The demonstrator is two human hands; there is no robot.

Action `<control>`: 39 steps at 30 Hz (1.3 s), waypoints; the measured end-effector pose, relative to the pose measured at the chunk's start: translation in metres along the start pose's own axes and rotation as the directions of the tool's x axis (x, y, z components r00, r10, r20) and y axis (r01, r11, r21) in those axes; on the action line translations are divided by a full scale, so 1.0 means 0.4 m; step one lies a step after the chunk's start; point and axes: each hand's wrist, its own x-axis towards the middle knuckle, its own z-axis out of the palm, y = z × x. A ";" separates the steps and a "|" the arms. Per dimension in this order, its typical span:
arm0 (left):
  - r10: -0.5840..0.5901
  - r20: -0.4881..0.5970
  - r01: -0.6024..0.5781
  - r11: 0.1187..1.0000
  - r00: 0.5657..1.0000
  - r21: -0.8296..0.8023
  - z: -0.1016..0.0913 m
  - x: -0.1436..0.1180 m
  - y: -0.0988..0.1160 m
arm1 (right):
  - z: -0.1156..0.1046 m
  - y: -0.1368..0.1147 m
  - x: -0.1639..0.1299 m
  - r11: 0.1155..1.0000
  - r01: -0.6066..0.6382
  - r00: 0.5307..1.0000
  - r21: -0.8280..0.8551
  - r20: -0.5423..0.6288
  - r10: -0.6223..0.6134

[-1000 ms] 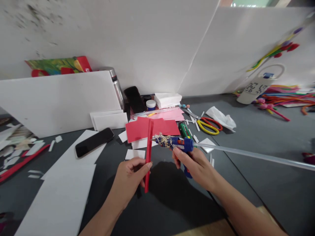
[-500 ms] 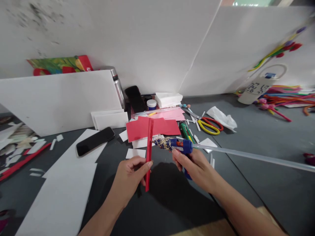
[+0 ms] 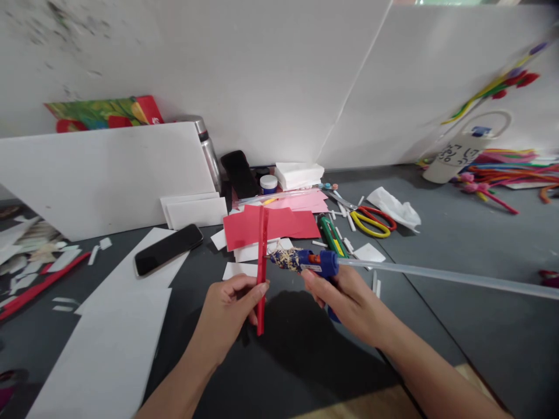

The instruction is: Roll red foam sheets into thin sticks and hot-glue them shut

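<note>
My left hand (image 3: 233,305) pinches a narrow red strip (image 3: 261,256) near its lower part and holds it upright over the dark table. In my right hand (image 3: 345,294) is a blue hot glue gun (image 3: 321,262), its handle wrapped by my fingers. Dried glue strings cover the nozzle end, and the tip meets the strip's right edge; whether it touches cannot be made out. A long clear glue stick (image 3: 437,274) sticks out of the gun's back to the right. Behind the strip lie red paper pieces (image 3: 288,221).
Scissors (image 3: 371,224), a green cutter (image 3: 332,235) and a crumpled tissue (image 3: 395,209) lie beyond my right hand. A phone (image 3: 169,250) rests on white sheets (image 3: 109,343) at left. A white board (image 3: 105,180) leans at the back left, and a white bottle (image 3: 456,154) stands back right.
The glue gun's tip has moved slightly down along the red strip. The strip and both hands have shifted a little to the left. Both grips stay the same.
</note>
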 end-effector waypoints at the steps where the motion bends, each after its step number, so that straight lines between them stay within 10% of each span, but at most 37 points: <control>1: 0.003 -0.002 -0.003 1.000 1.000 0.001 -0.001 0.000 0.000 | 0.000 -0.001 -0.001 1.000 0.002 1.000 -0.006 0.006 -0.002; 39: 0.006 -0.014 -0.006 1.000 1.000 -0.026 -0.005 0.007 0.004 | 0.004 -0.027 -0.001 0.997 0.029 1.000 -0.067 -0.007 -0.030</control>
